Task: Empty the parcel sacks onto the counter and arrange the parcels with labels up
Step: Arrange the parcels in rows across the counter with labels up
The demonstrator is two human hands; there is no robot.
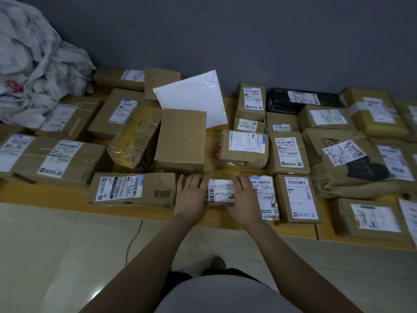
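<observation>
A small cardboard parcel (220,190) with a white label facing up sits near the front edge of the yellow wooden counter (67,195). My left hand (191,195) grips its left end and my right hand (243,198) grips its right end. Several brown parcels lie around it with labels up, among them a long box (133,189) at its left and a white-labelled packet (266,195) at its right. A plain box (181,140) and a white bubble mailer (194,97) behind it show no label. Crumpled white sacks (31,64) are heaped at the far left.
A grey wall runs behind the counter. A tape-wrapped yellow parcel (135,136) leans between boxes at the middle left. A black parcel (300,99) lies at the back right. Pale tiled floor (67,256) with a thin cable stretches in front of the counter.
</observation>
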